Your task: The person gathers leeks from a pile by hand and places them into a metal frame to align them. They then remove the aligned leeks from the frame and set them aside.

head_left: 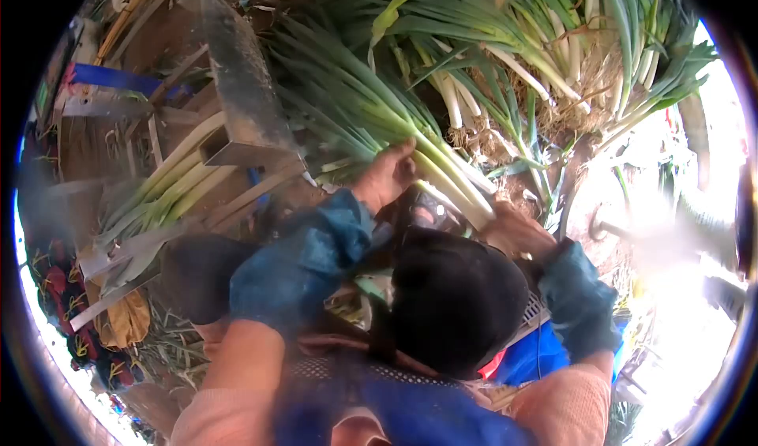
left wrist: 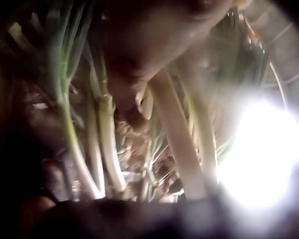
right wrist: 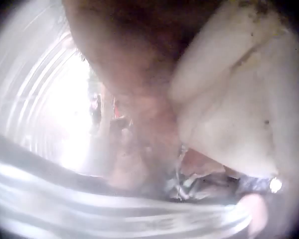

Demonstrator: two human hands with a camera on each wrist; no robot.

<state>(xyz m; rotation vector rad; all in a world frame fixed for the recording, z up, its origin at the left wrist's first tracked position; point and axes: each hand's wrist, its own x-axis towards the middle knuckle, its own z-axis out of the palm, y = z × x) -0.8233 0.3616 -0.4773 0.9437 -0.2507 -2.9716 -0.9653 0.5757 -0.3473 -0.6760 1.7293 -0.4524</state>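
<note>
A: Where do we find the green onions [head_left: 446,176], and how are they held?

B: We see them aslant beside a rooted heap [head_left: 572,59]: the left hand [head_left: 387,176] grips the shanks near where green meets white; the right hand [head_left: 517,231] touches the white bases, its closure hidden from us.

A: How do we expect them to handle?

B: Light, we judge, with firm, perhaps slick shanks and easily creased leaves [head_left: 339,75]; we best grasp the shanks.

The head camera looks forward and down; both wrist cameras face their hand's work closely. All share the leeks [head_left: 448,179]: head centre, left-wrist lower centre, right-wrist upper right.
</note>
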